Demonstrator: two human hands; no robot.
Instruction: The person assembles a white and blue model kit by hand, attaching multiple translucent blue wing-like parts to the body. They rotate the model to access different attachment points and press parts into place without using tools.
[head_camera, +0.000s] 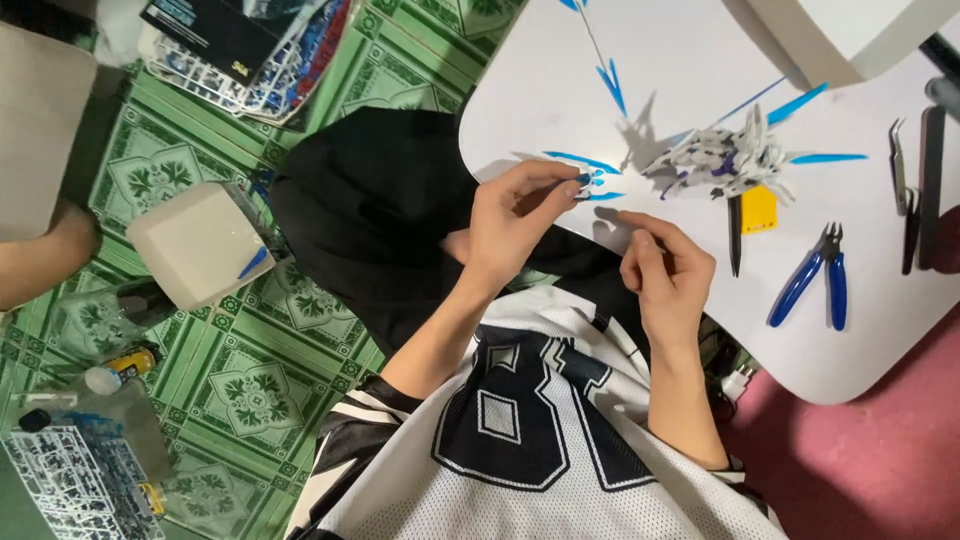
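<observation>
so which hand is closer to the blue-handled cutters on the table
Right. The right hand rests at the table edge just beside the blue-handled cutters, not touching them. The left hand is farther off, its fingers pinching a small blue and white part.

1. The left hand (515, 225) is raised over the near edge of the scene's middle, its back turned up toward the camera.
2. Its thumb and forefinger (560, 187) are pinched together at the tips, pointing right and far; the other fingers curl loosely beneath.
3. The left forearm runs bare from the near side, angled up and to the right.
4. The right hand (668, 275) sits just to the right, slightly nearer, close to the left but apart from it.
5. Its fingers are curled inward, with the forefinger (650, 222) stretched left toward the left hand.
6. The right forearm rises almost straight from the near side.
</observation>
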